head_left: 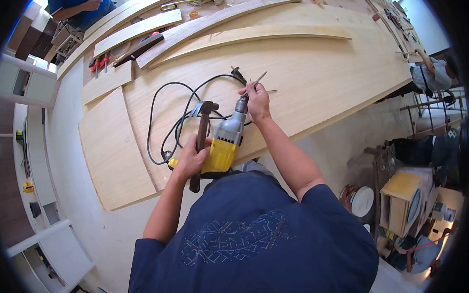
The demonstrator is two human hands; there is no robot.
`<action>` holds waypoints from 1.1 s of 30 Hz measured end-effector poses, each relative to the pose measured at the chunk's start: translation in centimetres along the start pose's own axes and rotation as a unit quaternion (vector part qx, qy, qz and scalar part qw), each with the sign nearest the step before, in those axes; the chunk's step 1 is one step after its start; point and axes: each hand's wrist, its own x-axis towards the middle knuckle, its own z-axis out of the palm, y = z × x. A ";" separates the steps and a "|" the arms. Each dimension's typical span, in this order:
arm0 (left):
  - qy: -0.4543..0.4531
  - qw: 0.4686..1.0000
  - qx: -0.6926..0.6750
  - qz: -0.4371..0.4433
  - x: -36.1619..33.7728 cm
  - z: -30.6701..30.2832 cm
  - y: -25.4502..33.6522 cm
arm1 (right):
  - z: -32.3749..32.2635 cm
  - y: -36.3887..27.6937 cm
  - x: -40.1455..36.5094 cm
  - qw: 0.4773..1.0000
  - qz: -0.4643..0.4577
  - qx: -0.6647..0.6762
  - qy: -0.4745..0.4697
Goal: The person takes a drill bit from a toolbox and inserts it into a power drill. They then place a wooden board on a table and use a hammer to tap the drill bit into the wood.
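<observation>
My left hand [191,158] is closed round the brown handle of a hammer [203,126], its head pointing away from me. A yellow and grey power drill [224,148] lies beside it at the near edge of the wooden board, chuck facing away. My right hand [257,103] is at the chuck end, fingers pinched on a thin metal rod [260,77] that sticks out past the fingertips. A second thin metal tip [271,91] shows beyond this hand; whether it sits in the chuck is hidden. The black power cord [152,118] loops over the board, its plug [238,73] near my right fingers.
Long wood strips [248,38] lie across the large board [319,77]. A hand saw [140,49] and red-handled tools [97,65] are at the left. A person in blue [79,7] stands at upper left; others are at right, near a bucket [362,200].
</observation>
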 end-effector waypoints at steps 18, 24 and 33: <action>-0.043 0.983 0.173 0.032 -0.7 -0.2 6.0 | -7.6 -4.7 -7.1 0.966 0.023 -0.235 0.107; -0.090 0.976 0.195 0.040 2.2 2.0 5.6 | -7.8 -3.8 -8.3 0.987 -0.079 -0.098 0.102; -0.106 0.960 0.252 0.053 5.3 2.4 10.1 | -6.3 -1.8 -6.5 0.987 -0.100 -0.100 0.079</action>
